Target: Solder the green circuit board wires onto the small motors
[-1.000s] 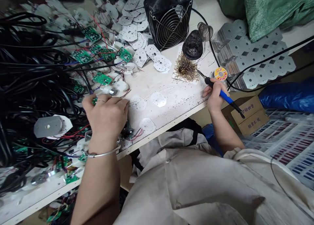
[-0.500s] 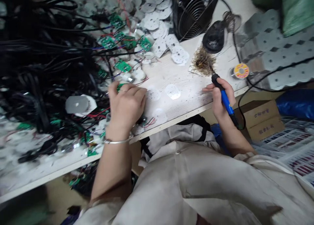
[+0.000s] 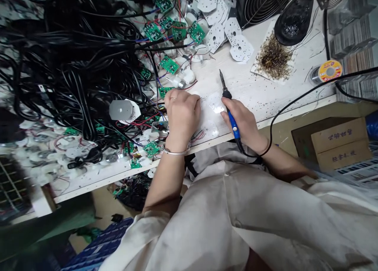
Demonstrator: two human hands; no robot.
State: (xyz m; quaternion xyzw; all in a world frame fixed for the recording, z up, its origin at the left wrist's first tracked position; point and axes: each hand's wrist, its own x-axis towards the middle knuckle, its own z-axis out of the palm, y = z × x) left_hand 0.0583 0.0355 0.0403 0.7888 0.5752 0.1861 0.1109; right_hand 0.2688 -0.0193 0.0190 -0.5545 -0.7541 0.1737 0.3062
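My right hand (image 3: 245, 121) is closed round the blue handle of a soldering iron (image 3: 234, 125), its tip pointing up and away over the bench. Beside those fingers lies a shiny white circuit board (image 3: 216, 104), flat on the wood. My left hand (image 3: 182, 110) rests at the edge of the parts pile with its fingers curled down; whatever they pinch is hidden beneath them. A green circuit board (image 3: 164, 91) sits just beyond its knuckles. Red wires (image 3: 198, 135) and another white board (image 3: 210, 128) lie to the right of my left wrist.
Black cables (image 3: 76, 66) and several green boards (image 3: 169, 64) are heaped at the left. White boards (image 3: 241, 49) lie near a black fan (image 3: 265, 5). Rightward are a debris-covered pad (image 3: 274, 60), a black iron holder (image 3: 295, 19) and a solder spool (image 3: 330, 71). The iron's cord (image 3: 291, 107) crosses the bench edge.
My right hand has brought the soldering iron left, from the debris-covered pad towards my left hand. The left hand stays by the parts pile. The whole view has shifted.
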